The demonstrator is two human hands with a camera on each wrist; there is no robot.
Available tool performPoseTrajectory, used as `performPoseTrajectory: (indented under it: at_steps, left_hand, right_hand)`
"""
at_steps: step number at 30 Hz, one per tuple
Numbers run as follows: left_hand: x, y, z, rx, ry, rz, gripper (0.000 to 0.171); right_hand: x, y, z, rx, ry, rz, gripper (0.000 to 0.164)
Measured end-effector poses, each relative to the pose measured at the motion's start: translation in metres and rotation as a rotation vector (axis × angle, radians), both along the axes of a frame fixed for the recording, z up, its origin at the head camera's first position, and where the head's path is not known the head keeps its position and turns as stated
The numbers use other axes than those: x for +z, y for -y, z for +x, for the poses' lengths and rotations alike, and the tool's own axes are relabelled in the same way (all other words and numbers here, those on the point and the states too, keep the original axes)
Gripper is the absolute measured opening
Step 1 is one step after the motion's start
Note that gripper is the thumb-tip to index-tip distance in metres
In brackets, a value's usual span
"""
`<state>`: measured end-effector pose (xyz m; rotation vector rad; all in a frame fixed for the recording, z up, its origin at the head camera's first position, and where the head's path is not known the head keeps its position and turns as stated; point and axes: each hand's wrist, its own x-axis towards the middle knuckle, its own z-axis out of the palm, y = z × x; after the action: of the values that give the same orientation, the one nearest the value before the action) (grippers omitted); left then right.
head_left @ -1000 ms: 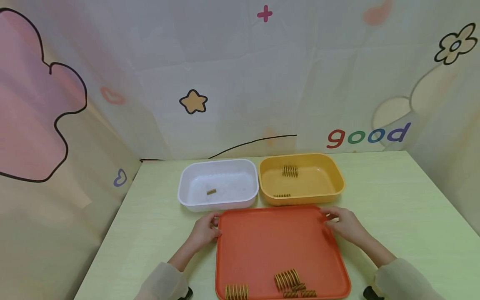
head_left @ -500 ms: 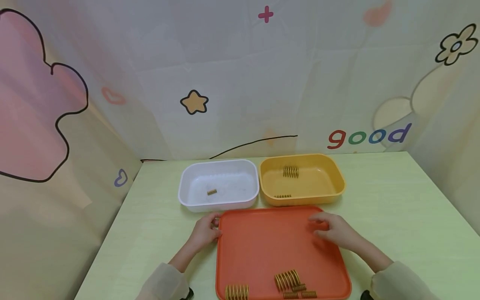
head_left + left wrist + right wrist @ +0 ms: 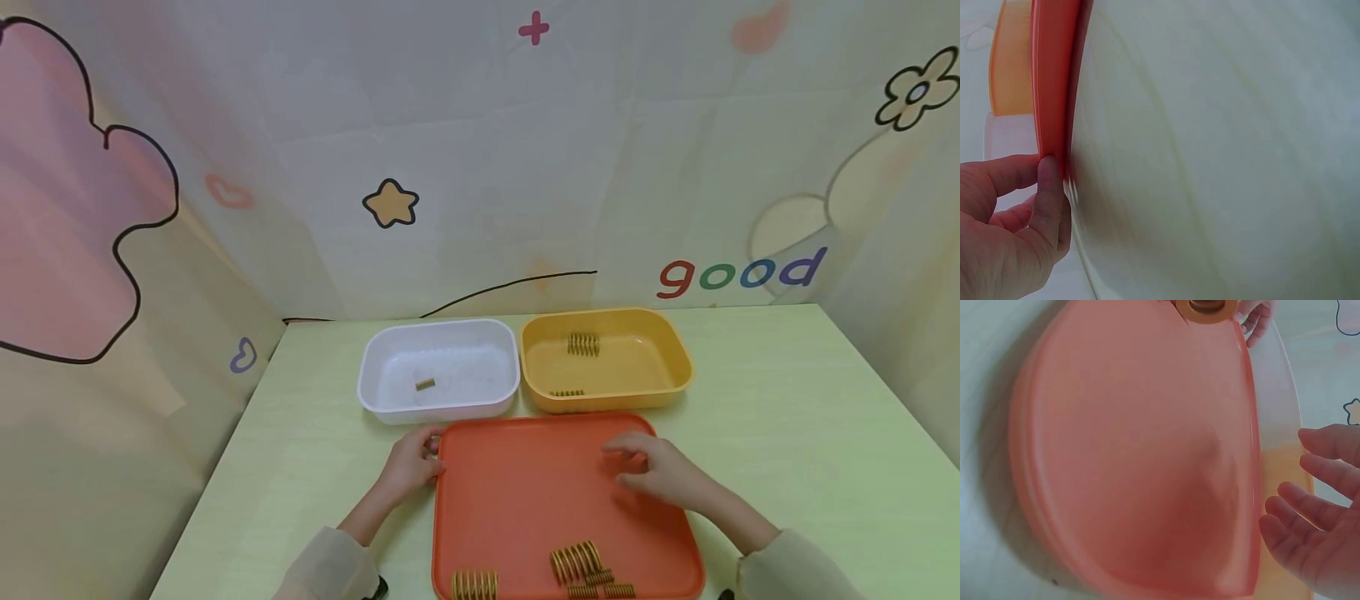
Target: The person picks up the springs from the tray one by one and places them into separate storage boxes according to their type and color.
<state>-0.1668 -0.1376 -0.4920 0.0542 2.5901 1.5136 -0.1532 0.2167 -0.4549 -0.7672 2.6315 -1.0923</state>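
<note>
In the head view, a red tray (image 3: 525,475) lies on the worktop (image 3: 765,417), its far edge just in front of 2 bins side by side. The left hand (image 3: 410,461) is at the tray's far left corner. The right hand (image 3: 667,471) hovers over the tray near its far right corner, thumb and fingers well apart. Near the tray's near left corner lies 1 broad coil spring (image 3: 474,585); right of the middle of its near edge, 1 thick coil spring (image 3: 576,562) lies close to 3 thin springs (image 3: 619,591). The white bin (image 3: 450,410) holds 1 little spring (image 3: 425,384); the yellow bin (image 3: 607,402) holds 1 large spring (image 3: 583,344) by its far wall and another, partly hidden, by its near wall.

In the left wrist view, the left thumb and forefinger pinch the tray's rim at the corner.

In the right wrist view, the right hand's fingers are spread wide; the left hand shows at the tray's far left corner.
</note>
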Motion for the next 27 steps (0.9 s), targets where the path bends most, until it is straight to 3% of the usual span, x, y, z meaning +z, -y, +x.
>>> performPoseTrajectory:
  at_steps: [9, 15, 27]
  left_hand:
    - [-0.001, 0.001, -0.001, -0.008, -0.008, -0.028, 0.049]
    - [-0.001, 0.001, -0.002, -0.01, -0.02, -0.054, 0.048]
    - [-0.002, 0.001, -0.002, -0.014, -0.031, -0.048, 0.047]
  right_hand:
    - [0.001, 0.009, 0.009, 0.043, 0.01, 0.01, 0.041]
    - [0.002, 0.016, 0.014, 0.072, 0.068, 0.021, 0.042]
    - [-0.002, 0.023, 0.019, 0.137, 0.089, 0.032, 0.042]
